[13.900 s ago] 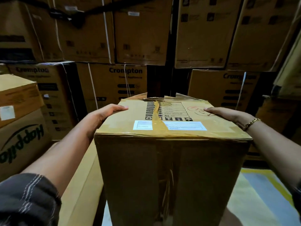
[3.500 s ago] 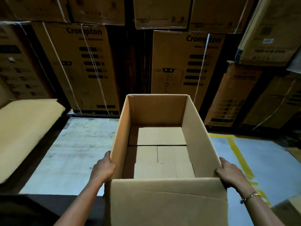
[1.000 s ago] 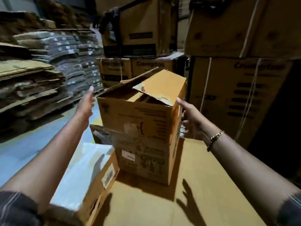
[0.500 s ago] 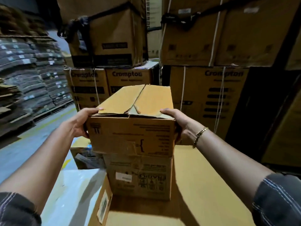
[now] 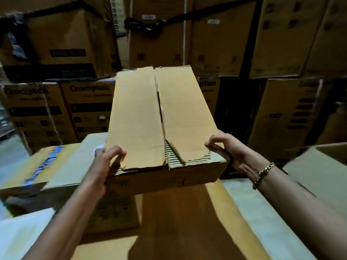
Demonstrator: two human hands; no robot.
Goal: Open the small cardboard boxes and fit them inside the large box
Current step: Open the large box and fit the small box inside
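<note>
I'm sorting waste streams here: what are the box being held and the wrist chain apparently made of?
Box: plain brown corrugated cardboard, matte; fluting shows at the torn flap edges. Bracelet on the right wrist: looks like gold-coloured metal links, shiny; solid or plated cannot be told.

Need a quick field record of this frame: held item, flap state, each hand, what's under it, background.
held item: small cardboard box, lifted
flaps: two top flaps folded shut, untaped, narrow gap along the centre seam, near edges torn
left hand: grip on near left corner
right hand: grip on near right corner, bracelet on wrist
below: another cardboard box on flat cardboard
background: stacked cartons
</note>
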